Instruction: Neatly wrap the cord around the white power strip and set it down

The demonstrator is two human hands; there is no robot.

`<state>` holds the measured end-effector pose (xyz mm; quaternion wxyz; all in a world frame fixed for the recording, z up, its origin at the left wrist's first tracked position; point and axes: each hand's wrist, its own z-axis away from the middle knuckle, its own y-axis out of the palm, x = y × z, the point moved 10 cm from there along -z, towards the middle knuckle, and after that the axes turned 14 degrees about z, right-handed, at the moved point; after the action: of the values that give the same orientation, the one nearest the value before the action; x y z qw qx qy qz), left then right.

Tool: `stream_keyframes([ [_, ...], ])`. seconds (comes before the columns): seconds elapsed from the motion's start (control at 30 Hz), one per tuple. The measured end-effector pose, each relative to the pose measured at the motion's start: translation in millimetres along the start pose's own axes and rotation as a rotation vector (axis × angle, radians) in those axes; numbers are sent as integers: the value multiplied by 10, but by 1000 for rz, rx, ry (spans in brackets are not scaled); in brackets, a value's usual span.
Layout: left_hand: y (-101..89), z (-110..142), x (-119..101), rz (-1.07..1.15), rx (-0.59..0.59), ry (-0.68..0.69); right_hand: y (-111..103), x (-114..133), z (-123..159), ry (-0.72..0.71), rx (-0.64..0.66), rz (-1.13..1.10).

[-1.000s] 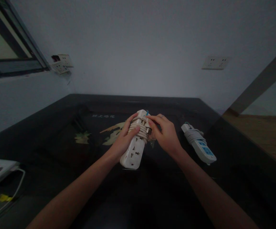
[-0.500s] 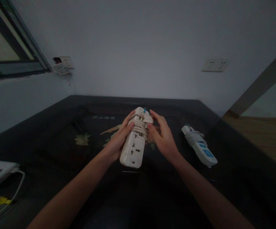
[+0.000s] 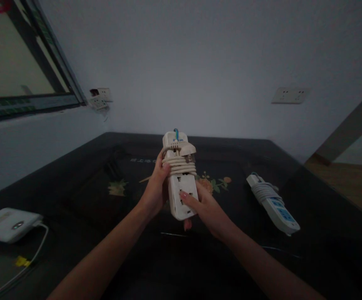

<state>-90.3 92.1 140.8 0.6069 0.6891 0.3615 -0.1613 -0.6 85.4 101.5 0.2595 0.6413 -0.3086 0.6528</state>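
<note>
A white power strip (image 3: 184, 204) is held up over the dark table, its far end tilted away from me. Its pale cord (image 3: 179, 163) is wound several times around the upper half, and the plug (image 3: 187, 149) is tucked beside the coils. My left hand (image 3: 156, 185) grips the strip's left side at the coils, thumb on the cord. Around the lower right end closes my right hand (image 3: 204, 206), its thumb on the socket face and a fingertip showing beneath. A second power strip (image 3: 275, 206), with blue sockets and a wrapped cord, lies to the right.
The black table (image 3: 231, 266) bears a printed flower pattern (image 3: 214, 183). At the left lies a white box-shaped device (image 3: 10, 225) with a cable (image 3: 41, 246) and yellow tag (image 3: 22, 261). Wall sockets (image 3: 290, 95) sit behind, and a window (image 3: 24, 62) is at upper left.
My right hand has moved from the plug and coils down to the strip's lower end. The strip has turned more upright. The view has shifted slightly, too.
</note>
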Motion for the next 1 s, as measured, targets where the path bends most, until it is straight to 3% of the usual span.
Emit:
stream_keyframes([
  [0.17,-71,-52,-2,137,-64,-220,2,79,-14,-79,30,50],
  [0.4,24,-61,-35,150,28,-150,132,43,29,-44,106,-18],
  [0.6,94,-17,-22,146,89,-180,115,39,8,-27,112,11],
  [0.8,-54,-45,78,135,0,-197,-20,-27,-29,-25,-48,93],
  [1.0,-59,-34,140,175,-38,-217,-56,-47,-37,-17,-74,104],
])
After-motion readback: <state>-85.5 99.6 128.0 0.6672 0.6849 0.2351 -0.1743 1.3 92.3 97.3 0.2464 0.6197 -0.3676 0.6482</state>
